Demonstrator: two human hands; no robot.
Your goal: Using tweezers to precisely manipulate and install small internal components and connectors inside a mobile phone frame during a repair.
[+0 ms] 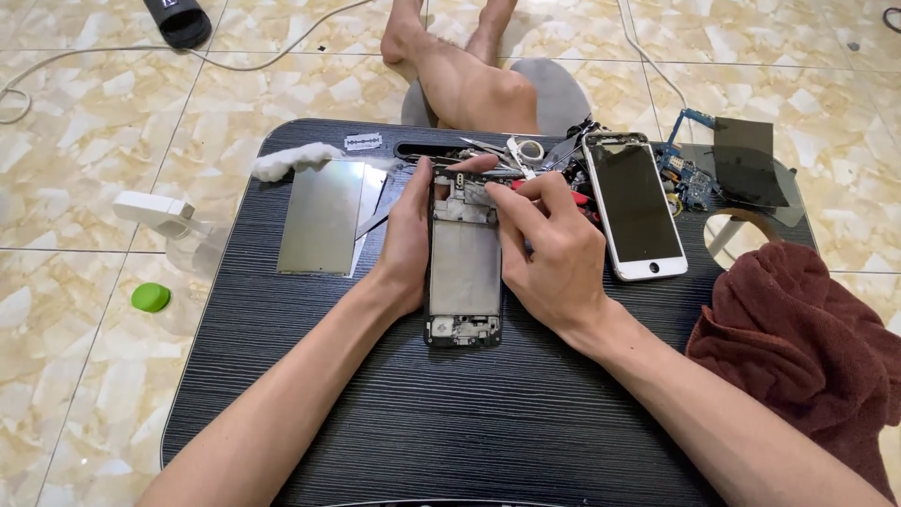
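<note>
A: What has each hand got?

B: The left hand (405, 239) lies along the left edge of the opened black phone frame with its bare metal inner plate (464, 263), fingers curled round the side and thumb over the top corner, so it grips the frame. The frame lies flat at the middle of the dark wood-grain lap table (394, 413).

A: And the other?

B: The right hand (549, 249) is bent over the frame's upper end, thumb and forefinger pinched shut on a thin tool with a red handle (582, 199). The tip is hidden, so I cannot tell what it touches.

A: What lies around it?

B: At three o'clock from the frame, a white-fronted smartphone with a dark screen (633, 207). At nine o'clock, a grey rectangular glass panel (322, 218), with a wad of white cotton (286, 160) at its eleven o'clock. A loose razor blade (362, 142) sits at eleven o'clock from the frame, and a maroon cloth (798, 329) at four o'clock.

A: What might go wrong?

B: My guess: a slip of the tool could scratch the board, since the pinch is tight and the parts small. The blade lies bare near the left wrist's path, and loose bits at twelve o'clock could roll off the edge.
</note>
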